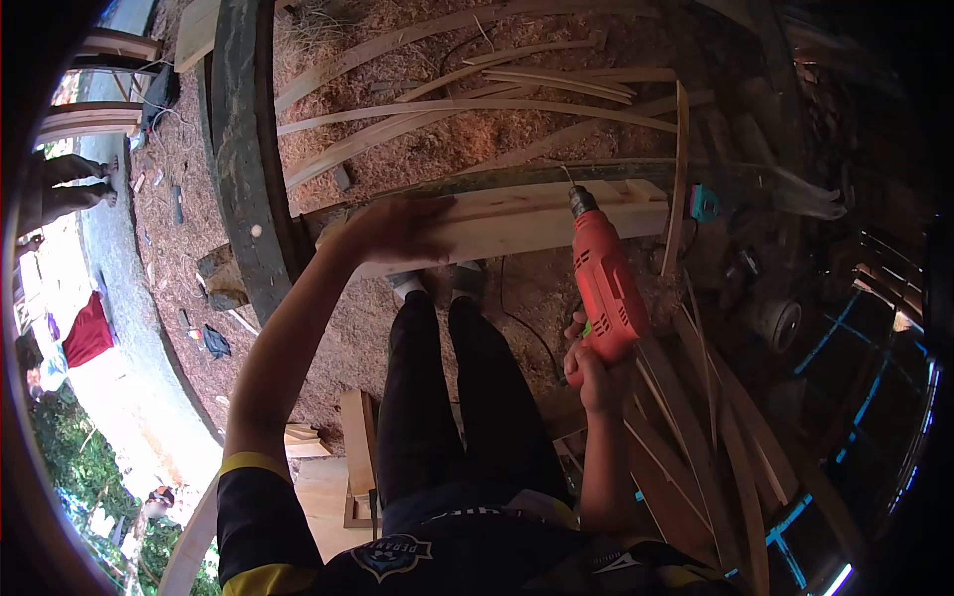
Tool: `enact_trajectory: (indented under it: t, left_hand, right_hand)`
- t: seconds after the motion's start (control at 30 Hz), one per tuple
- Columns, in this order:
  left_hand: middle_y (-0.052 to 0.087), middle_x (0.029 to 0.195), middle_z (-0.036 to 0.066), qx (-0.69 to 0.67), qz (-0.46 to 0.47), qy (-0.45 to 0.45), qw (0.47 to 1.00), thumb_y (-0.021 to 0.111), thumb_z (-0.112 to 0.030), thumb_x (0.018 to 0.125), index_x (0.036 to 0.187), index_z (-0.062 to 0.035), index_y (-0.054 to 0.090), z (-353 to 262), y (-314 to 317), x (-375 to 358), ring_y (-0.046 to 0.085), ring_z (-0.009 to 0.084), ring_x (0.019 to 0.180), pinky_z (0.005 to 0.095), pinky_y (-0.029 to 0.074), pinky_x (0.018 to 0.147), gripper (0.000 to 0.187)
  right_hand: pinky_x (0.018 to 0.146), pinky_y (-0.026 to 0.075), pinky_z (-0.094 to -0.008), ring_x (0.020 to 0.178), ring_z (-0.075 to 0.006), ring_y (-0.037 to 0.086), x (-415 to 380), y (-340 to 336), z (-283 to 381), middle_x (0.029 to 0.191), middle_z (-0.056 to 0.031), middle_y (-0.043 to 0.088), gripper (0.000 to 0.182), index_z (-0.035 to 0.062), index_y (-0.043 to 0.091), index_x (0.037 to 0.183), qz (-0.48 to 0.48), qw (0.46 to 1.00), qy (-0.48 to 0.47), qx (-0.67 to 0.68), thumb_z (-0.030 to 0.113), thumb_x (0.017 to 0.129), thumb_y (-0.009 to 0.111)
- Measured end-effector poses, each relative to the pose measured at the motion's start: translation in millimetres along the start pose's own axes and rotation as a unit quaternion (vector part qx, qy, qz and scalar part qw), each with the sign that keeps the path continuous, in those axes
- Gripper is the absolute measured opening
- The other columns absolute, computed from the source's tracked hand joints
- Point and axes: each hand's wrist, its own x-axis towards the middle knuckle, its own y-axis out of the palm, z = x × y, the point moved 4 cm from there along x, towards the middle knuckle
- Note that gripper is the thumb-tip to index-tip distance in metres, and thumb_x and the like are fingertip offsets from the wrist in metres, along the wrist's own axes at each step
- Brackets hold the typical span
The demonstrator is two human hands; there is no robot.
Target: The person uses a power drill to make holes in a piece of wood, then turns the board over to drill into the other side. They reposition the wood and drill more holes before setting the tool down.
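My right hand [594,370] is wrapped round the handle of a red power drill [602,273]. The drill's chuck and thin bit point away from me, and the bit's tip overlaps the far edge of a pale wooden board [537,226] in this view. My left hand [399,230] lies on the left part of that board, its fingers stretched out along the wood towards the right. The board lies crosswise in front of my feet, alongside a dark beam.
A thick dark beam [248,139] stands to the left. Curved wooden strips [477,106] lie across the shavings-covered ground beyond. A teal tool [704,203] is right of the board. Planks [730,417] lean at lower right. Another person's legs [75,184] show at far left.
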Motion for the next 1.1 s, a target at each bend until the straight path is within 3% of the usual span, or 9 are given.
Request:
enact_trajectory:
  t: [0.1, 0.2, 0.3, 0.33, 0.47, 0.53, 0.63, 0.97, 1.1]
  left_hand:
    - [0.066, 0.134, 0.018, 0.02, -0.046, 0.027, 0.998, 0.089, -0.042, 0.079, 0.157, -0.01, 0.053, -0.8, -5.1, -2.2, 0.065, 0.0421, 0.129, 0.0515, 0.049, 0.115, 0.091]
    - [0.067, 0.125, 0.013, 0.196, -0.22, 0.038, 0.955, 0.089, -0.045, 0.079, 0.141, -0.0116, 0.059, -27.7, -6.7, -17.7, 0.067, 0.0387, 0.12, 0.0498, 0.055, 0.099, 0.077]
    - [0.066, 0.122, 0.012, 0.198, -0.266, 0.018, 0.943, 0.092, -0.05, 0.075, 0.141, -0.0124, 0.059, -35.6, 7.6, -16.5, 0.068, 0.0355, 0.118, 0.0492, 0.056, 0.097, 0.083]
    - [0.068, 0.114, 0.01, 0.224, -0.277, -0.023, 0.934, 0.093, -0.052, 0.073, 0.13, -0.0122, 0.064, -38.0, 4.8, -14.3, 0.072, 0.0332, 0.107, 0.0485, 0.058, 0.09, 0.076]
    - [0.07, 0.103, 0.011, 0.221, -0.268, -0.029, 0.937, 0.088, -0.065, 0.075, 0.118, -0.0112, 0.067, -17.7, 8.2, 0.8, 0.075, 0.032, 0.091, 0.047, 0.06, 0.081, 0.072]
    - [0.072, 0.087, 0.01, 0.213, -0.298, 0.029, 0.93, 0.085, -0.069, 0.077, 0.103, -0.0112, 0.067, -18.6, 0.9, -0.3, 0.076, 0.0322, 0.08, 0.047, 0.061, 0.074, 0.066]
    - [0.073, 0.081, 0.012, 0.197, -0.219, -0.048, 0.954, 0.082, -0.072, 0.079, 0.099, -0.0112, 0.067, -20.3, -3.7, 2.1, 0.077, 0.0324, 0.078, 0.0478, 0.062, 0.073, 0.066]
    - [0.075, 0.083, 0.016, 0.149, -0.148, -0.017, 0.978, 0.083, -0.072, 0.081, 0.102, -0.0072, 0.071, -6.3, 16.0, 11.6, 0.077, 0.0388, 0.082, 0.0496, 0.061, 0.077, 0.07]
    - [0.076, 0.096, 0.017, 0.142, -0.055, -0.071, 0.986, 0.075, -0.079, 0.083, 0.107, -0.0085, 0.074, -8.2, -5.9, 31.0, 0.077, 0.0377, 0.095, 0.0499, 0.06, 0.086, 0.075]
  right_hand:
    - [0.048, 0.044, -0.0246, 0.055, -0.0071, 0.055, 1.8, 2.6, -0.4, 0.097, -0.0106, 0.067, 0.047, -0.0067, 0.061, 0.135, 0.002, 1.0, 0.02, 0.008, -0.003, 0.088, 0.058]
    - [0.049, 0.044, -0.0246, 0.056, -0.0075, 0.055, 0.1, 7.4, 0.1, 0.099, -0.0119, 0.067, 0.047, -0.0067, 0.06, 0.135, 0.012, 0.999, 0.015, 0.028, -0.003, 0.088, 0.058]
    - [0.049, 0.045, -0.0248, 0.056, -0.0078, 0.056, 2.8, 10.0, 1.5, 0.101, -0.0134, 0.067, 0.046, -0.0071, 0.06, 0.135, 0.005, 0.999, 0.018, 0.035, -0.002, 0.089, 0.058]
    - [0.049, 0.045, -0.0249, 0.056, -0.0081, 0.056, 1.9, 9.5, 0.4, 0.102, -0.014, 0.067, 0.046, -0.0071, 0.06, 0.135, 0.007, 0.999, 0.013, 0.031, -0.002, 0.089, 0.058]
    - [0.049, 0.046, -0.0253, 0.057, -0.0086, 0.057, 1.7, 9.0, -0.1, 0.104, -0.0145, 0.067, 0.046, -0.0072, 0.06, 0.135, 0.005, 0.999, 0.015, 0.041, -0.001, 0.089, 0.059]
    - [0.049, 0.046, -0.0253, 0.057, -0.0087, 0.057, 0.6, 6.6, -4.1, 0.105, -0.0146, 0.067, 0.046, -0.0071, 0.06, 0.135, 0.001, 0.999, 0.008, 0.04, -0.002, 0.089, 0.06]
    - [0.049, 0.046, -0.0255, 0.057, -0.0087, 0.057, -3.0, 3.0, -1.9, 0.106, -0.0144, 0.066, 0.046, -0.0072, 0.06, 0.135, -0.007, 0.999, 0.0, 0.035, -0.002, 0.089, 0.06]
    - [0.05, 0.046, -0.0254, 0.058, -0.0088, 0.058, -4.0, -11.1, -4.4, 0.107, -0.0147, 0.067, 0.048, -0.0066, 0.059, 0.136, 0.011, 0.999, -0.013, 0.029, -0.004, 0.089, 0.057]
    - [0.05, 0.046, -0.0254, 0.058, -0.0089, 0.058, -4.3, -6.7, 3.0, 0.107, -0.0149, 0.067, 0.047, -0.0066, 0.06, 0.136, -0.007, 0.999, -0.014, 0.047, -0.004, 0.089, 0.057]
